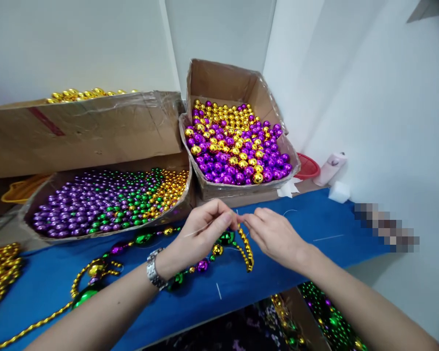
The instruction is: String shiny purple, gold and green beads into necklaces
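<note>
Over the blue tabletop, my left hand point(208, 226) and my right hand point(272, 236) meet, both with fingers pinched. Thin clear string trails from my left fingers, and between the fingertips the held part is tiny and partly hidden. A short gold bead strand point(247, 251) hangs just below the pinch. Behind and under my left wrist lies a necklace of green, purple and gold beads, with a large green bead point(86, 295) near my forearm. A silver watch point(154, 269) is on my left wrist.
An open carton point(229, 187) of purple and gold balls stands behind my hands. Left of it, a low box point(32, 229) holds small purple, green and gold beads. Gold bead strands point(2, 273) lie far left. A white block point(339, 192) sits at the table's right.
</note>
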{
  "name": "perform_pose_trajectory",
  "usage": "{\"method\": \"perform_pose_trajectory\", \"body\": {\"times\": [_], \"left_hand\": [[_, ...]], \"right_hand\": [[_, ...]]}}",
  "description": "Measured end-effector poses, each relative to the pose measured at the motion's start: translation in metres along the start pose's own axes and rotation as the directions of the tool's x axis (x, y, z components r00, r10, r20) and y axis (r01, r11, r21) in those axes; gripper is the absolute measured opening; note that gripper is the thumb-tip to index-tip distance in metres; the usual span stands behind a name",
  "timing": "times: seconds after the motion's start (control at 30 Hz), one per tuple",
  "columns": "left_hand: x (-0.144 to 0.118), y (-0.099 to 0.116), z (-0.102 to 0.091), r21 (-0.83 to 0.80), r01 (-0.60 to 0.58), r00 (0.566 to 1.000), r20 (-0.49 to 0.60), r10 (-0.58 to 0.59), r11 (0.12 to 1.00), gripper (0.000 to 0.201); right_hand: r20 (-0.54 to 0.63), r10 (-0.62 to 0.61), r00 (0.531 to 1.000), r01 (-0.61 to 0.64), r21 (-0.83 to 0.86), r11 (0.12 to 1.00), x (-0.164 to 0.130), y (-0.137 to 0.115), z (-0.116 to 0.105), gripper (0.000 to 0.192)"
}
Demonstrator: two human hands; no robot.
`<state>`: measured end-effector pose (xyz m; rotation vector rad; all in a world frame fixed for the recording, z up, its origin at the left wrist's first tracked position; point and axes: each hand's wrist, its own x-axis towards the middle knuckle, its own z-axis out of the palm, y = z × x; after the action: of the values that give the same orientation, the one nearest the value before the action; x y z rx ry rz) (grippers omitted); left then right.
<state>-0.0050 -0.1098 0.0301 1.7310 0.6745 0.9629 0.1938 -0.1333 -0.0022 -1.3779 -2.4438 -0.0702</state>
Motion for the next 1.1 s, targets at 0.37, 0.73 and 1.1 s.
{"method": "perform_pose_trajectory", "body": {"times": [0.37, 0.73, 1.1], "left_hand": [[0.033, 0.092, -0.032, 0.04, -0.216, 0.965, -0.144, 0.22, 0.976, 0.016], [0.01, 0.111, -0.055, 0.106, -0.279, 0.931, -0.214, 0.296, 0.954, 0.02], [-0.018, 0.029, -0.036, 0.356, -0.073, 0.997, 0.014, 0.072, 0.932, 0.019]], "right_hand": [[-0.262, -0.393, 0.882, 0.298, -0.336, 0.893, 0.069, 0.01, -0.091, 0.032], [-0.303, -0.46, 0.835, 0.459, -0.08, 0.885, 0.103, -0.014, -0.119, 0.03], [-0.046, -0.377, 0.925, 0.379, 0.156, 0.912, 0.062, 0.018, -0.029, 0.024]]}}
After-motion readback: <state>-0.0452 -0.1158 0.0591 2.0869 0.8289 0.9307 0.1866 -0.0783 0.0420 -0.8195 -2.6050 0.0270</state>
